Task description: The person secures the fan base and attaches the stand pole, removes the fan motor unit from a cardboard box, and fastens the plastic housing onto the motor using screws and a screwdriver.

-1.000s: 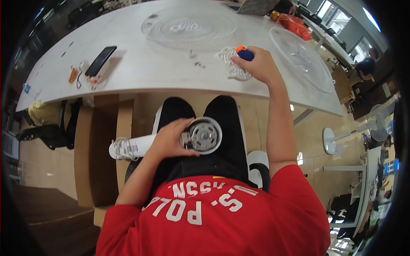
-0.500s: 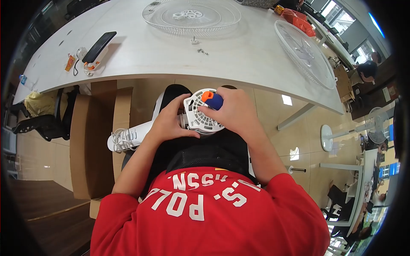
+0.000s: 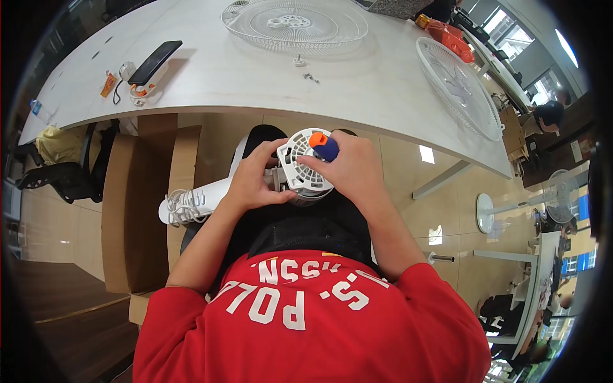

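On my lap, my left hand [image 3: 255, 179] is wrapped round the near-left side of a round metal motor housing [image 3: 274, 177]. Over the housing lies a white slotted plastic cover [image 3: 306, 172], which hides most of it. My right hand [image 3: 348, 163] holds a blue and orange screwdriver handle [image 3: 324, 146] and touches the cover's right edge. The tool's tip is hidden. Small screws [image 3: 311, 78] and a small white part [image 3: 299, 61] lie on the table beyond.
The white table [image 3: 223, 83] bears a round clear fan grille [image 3: 319, 32], another grille [image 3: 456, 89], a phone [image 3: 155, 62] and a red bag [image 3: 450, 39]. An open cardboard box [image 3: 150, 210] stands at the left, a standing fan [image 3: 485, 212] at the right.
My right hand has come from the table to my lap with the screwdriver and the white cover, which now lies over the motor housing. My left hand has stayed at the housing.
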Demonstrator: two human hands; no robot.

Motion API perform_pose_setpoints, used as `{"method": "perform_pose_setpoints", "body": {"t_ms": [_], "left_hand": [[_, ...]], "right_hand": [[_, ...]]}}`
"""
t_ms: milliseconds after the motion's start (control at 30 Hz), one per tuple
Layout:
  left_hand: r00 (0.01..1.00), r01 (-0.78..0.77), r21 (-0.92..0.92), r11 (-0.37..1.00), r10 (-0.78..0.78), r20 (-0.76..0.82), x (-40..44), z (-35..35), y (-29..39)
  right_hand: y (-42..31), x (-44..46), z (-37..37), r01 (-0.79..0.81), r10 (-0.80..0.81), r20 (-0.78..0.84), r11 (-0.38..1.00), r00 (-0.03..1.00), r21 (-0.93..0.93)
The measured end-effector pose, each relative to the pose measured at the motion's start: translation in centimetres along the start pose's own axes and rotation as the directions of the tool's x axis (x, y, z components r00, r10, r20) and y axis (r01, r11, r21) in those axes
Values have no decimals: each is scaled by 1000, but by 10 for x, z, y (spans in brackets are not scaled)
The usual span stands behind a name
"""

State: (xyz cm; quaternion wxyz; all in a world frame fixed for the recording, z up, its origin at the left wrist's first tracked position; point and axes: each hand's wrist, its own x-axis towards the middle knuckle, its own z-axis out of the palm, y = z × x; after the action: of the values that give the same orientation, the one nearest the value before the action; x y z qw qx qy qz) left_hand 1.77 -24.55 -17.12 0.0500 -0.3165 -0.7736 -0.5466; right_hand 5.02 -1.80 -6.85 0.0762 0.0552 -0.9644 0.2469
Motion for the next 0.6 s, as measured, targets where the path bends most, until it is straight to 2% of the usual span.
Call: {"method": "perform_pose_setpoints", "body": {"t_ms": [67, 167, 233, 300, 400, 467, 567, 600], "left_hand": [[1000, -16, 45, 999, 16, 4, 0, 0, 0], [1000, -1, 43, 999, 2, -5, -2, 2, -4], [1000, -19, 53, 998, 19, 4, -2, 1, -4], [999, -39, 66, 997, 38, 13, 0, 0, -6], [998, -48, 36, 998, 47, 39, 1, -1, -11], [992, -64, 59, 996, 57, 117, 1, -4, -9], [986, -83, 66, 994, 72, 149, 2, -7, -7], [986, -84, 66, 994, 73, 149, 3, -8, -6]], "right_hand": [[1, 0, -1, -9, 9, 8, 1000, 1000, -5], [7, 0, -8, -11, 8, 39, 997, 999, 82], [15, 0, -10, 77, -86, 39, 976, 996, 204], [18, -2, -12, 74, -86, 41, 971, 995, 228], [21, -3, -11, 69, -84, 47, 962, 995, 266], [25, -4, -9, 66, -84, 50, 957, 995, 281], [33, -4, -2, 90, -119, 70, 942, 990, 324], [38, -6, 3, 139, -173, 51, 907, 984, 397]]}}
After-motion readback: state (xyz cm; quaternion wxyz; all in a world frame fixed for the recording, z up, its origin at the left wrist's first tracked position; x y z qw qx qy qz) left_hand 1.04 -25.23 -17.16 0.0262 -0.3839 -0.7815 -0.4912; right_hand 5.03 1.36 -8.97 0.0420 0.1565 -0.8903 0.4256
